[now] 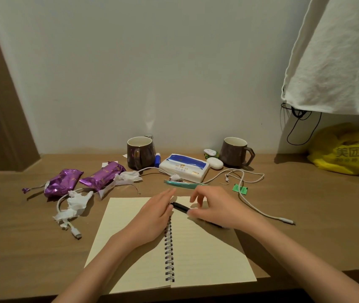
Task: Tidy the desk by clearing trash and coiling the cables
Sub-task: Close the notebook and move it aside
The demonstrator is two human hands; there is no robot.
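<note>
An open spiral notebook (130,248) lies in front of me with a black pen (180,207) across its top. My left hand (152,217) rests flat on the left page, fingertips at the pen's end. My right hand (215,206) hovers over the pen with fingers spread and the thumb touching it. Two purple wrappers (62,182) (103,176) and crumpled tissues (75,204) (126,178) lie at the left. One white cable (59,204) tangles with the tissue. A second white cable (252,206) trails at the right.
Two brown mugs (140,153) (236,152), a tissue pack (184,167), a white case (214,163) and a blue stick (157,159) stand by the wall. A teal strip (183,184), a green packet (240,189) and a yellow bag (346,154) are there too. White cloth (338,51) hangs at the upper right.
</note>
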